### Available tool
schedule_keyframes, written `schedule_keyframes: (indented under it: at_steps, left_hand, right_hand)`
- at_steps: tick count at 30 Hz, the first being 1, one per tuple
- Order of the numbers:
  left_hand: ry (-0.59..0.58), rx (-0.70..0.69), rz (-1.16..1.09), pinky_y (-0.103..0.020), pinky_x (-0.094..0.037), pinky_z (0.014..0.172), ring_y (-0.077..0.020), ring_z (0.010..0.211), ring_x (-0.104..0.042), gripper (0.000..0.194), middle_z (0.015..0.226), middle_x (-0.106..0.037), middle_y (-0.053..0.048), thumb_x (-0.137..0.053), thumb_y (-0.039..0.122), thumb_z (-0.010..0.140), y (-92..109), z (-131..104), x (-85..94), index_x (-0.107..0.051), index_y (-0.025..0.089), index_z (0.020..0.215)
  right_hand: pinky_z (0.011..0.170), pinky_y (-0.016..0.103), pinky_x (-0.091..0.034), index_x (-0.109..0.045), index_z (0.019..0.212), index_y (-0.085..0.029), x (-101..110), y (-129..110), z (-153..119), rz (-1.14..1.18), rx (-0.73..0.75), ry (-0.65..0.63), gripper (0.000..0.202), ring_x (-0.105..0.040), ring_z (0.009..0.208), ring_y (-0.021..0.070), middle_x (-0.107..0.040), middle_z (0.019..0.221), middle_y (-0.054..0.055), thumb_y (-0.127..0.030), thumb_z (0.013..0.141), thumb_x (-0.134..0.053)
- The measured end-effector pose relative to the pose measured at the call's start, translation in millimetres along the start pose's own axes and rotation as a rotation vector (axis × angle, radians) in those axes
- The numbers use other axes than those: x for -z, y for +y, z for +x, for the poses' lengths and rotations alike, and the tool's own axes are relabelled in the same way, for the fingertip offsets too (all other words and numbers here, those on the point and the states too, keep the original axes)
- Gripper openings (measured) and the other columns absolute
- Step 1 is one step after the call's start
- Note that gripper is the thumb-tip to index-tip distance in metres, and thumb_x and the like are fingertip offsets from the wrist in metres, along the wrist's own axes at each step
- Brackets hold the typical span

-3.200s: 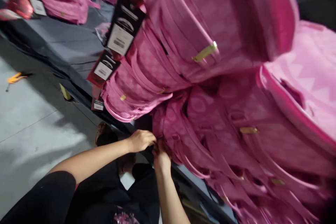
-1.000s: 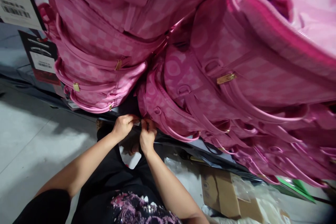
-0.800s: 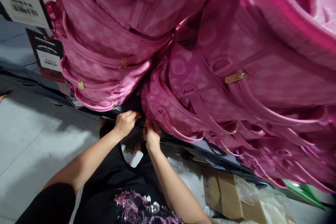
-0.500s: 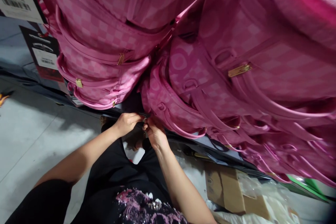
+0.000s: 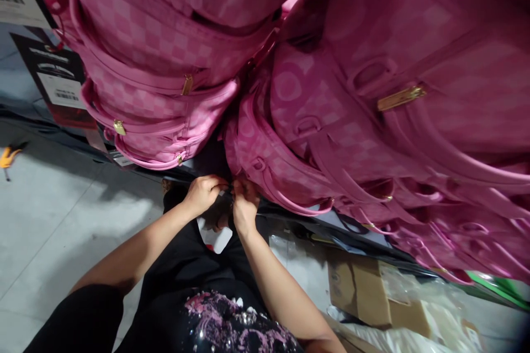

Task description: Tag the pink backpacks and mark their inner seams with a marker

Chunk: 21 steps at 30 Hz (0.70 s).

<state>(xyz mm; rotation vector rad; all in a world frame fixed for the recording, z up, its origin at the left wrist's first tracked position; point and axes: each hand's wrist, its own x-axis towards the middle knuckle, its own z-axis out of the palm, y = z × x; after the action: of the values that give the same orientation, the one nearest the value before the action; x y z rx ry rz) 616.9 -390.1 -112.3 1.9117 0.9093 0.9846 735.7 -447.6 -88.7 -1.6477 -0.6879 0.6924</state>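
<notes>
Left hand [image 5: 204,193]: lower centre, fingers pinched narrow; anything held is too small to tell
Right hand [image 5: 245,204]: just beside it, likewise
Pink checkered fabric backpack [image 5: 285,157]: right of centre, beside right hand

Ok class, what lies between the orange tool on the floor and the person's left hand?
From the orange tool, the head view shows partly shadowed grey floor, then a dark trouser leg near the left hand.

Pink checked bag [image 5: 290,168] (ring motifs too) beside another bag [image 5: 153,105].
</notes>
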Motion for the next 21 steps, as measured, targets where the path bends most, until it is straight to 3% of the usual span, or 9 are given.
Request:
schedule_keyframes:
  at_steps: [12, 17, 21]
  left_hand:
    - [-0.084, 0.183, 0.111, -0.027, -0.051, 0.079, -0.0185, 0.088, -0.07, 0.023, 0.096, -0.076, -0.004, -0.057, 0.014, 0.083, 10.9, 4.7, -4.0, -0.076, 0.021, 0.095]
    - [-0.199, 0.231, 0.14, -0.026, -0.048, 0.072, -0.0186, 0.082, -0.069, 0.021, 0.086, -0.075, -0.003, -0.057, 0.021, 0.083, 16.5, 12.3, 2.0, -0.074, 0.022, 0.095]
    - [-0.254, 0.245, 0.17, -0.027, -0.048, 0.077, -0.0196, 0.088, -0.068, 0.024, 0.092, -0.075, -0.005, -0.053, 0.021, 0.084, 18.8, 17.7, 2.1, -0.072, 0.021, 0.098]
  right_hand:
    - [0.071, 0.029, -0.043, -0.063, 0.081, -0.017, 0.8, -5.4, 1.3, -0.135, 0.084, -0.039, 0.025, -0.055, 0.073, 0.0154, -0.063, 0.076, 0.001, -0.042, 0.078, -0.057]
    - [0.073, 0.029, -0.045, -0.063, 0.082, -0.018, 1.4, -4.7, 3.3, -0.231, 0.081, -0.04, 0.028, -0.058, 0.075, 0.0161, -0.065, 0.079, 0.002, -0.044, 0.078, -0.053]
    - [0.077, 0.03, -0.046, -0.065, 0.084, -0.019, 5.8, -5.7, 7.0, -0.319, 0.097, -0.05, 0.031, -0.06, 0.079, 0.0178, -0.068, 0.082, 0.003, -0.047, 0.078, -0.051]
